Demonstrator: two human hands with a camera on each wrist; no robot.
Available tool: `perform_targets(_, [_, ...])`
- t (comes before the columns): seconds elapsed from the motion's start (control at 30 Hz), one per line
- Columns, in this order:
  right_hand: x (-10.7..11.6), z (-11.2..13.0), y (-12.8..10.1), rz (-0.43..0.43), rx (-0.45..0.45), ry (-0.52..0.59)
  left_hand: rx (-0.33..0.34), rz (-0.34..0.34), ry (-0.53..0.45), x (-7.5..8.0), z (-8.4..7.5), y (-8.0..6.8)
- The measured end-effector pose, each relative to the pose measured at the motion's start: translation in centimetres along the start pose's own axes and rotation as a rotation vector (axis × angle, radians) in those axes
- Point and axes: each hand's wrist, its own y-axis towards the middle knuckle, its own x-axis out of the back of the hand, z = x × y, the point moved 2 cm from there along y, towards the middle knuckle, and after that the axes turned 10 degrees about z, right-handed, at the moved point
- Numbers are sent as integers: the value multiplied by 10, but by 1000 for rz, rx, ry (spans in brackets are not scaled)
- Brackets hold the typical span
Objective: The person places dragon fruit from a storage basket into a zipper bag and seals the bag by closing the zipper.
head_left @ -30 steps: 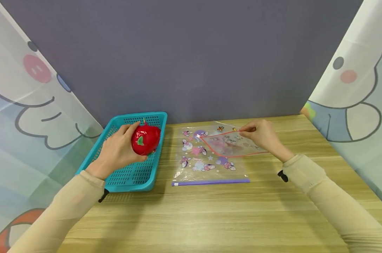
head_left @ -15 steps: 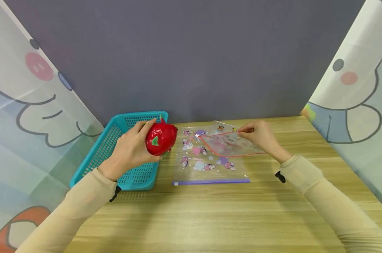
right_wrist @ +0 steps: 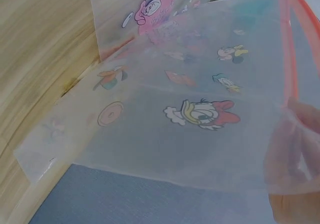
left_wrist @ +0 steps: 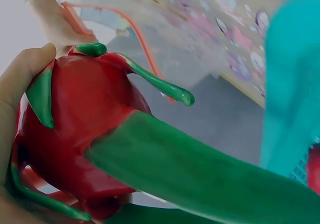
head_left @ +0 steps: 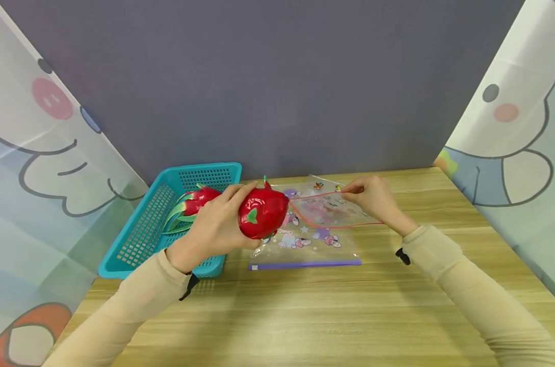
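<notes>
In the head view my left hand (head_left: 215, 224) grips a red dragon fruit (head_left: 262, 211) with green-tipped scales, held above the table just left of a clear bag's mouth. Its long green leaves show large in the left wrist view, where the fingers wrap round the fruit (left_wrist: 85, 129). My right hand (head_left: 374, 201) pinches the red-edged rim of a clear zip bag (head_left: 332, 210), lifting it so the mouth gapes toward the fruit. Cartoon figures, among them a duck with a red bow, are printed on this bag (right_wrist: 200, 114) in the right wrist view.
A teal basket (head_left: 135, 244) stands at the left with a second dragon fruit (head_left: 196, 202) in it. Under the raised bag lies another clear bag (head_left: 314, 250) with a purple zip, flat on the wooden table (head_left: 305, 316). A grey panel (head_left: 277, 92) rises behind.
My left hand has carried the dragon fruit rightward from over the basket to beside the red-edged bag's mouth, uncovering the second fruit. The right hand has hardly moved.
</notes>
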Motion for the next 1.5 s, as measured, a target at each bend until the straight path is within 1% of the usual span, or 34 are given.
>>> perform_targets(0.17, [-1, 0, 0, -16, 7, -5, -28, 21, -13, -12, -12, 7])
perform_targets(0.33, [-3, 1, 0, -22, 21, -3, -48, 29, -49, -22, -23, 13])
perform_targets(0.63, [-10, 6, -3, -7, 29, 12, -59, 21, -76, -32, -40, 25])
perform_targets(0.8, [-14, 10, -5, 0, 38, 8, -51, 1, -78, -39, -43, 30])
perform_targets(1.0, [-17, 12, -5, 4, 39, 14, -32, -19, -97, -45, -43, 35])
perform_targets(1.13, [-18, 13, -5, 3, 41, 21, -32, -25, -105, -49, -42, 38])
perform_targets(1.27, [-19, 15, -5, 6, 47, 25, -37, -44, -87, -55, -42, 40])
perform_targets(1.33, [-19, 17, -5, 9, 49, 24, -51, -63, -58, -60, -43, 41])
perform_targets(1.5, [-19, 21, -4, 5, 35, 35, -114, -103, 60, -73, -45, 40])
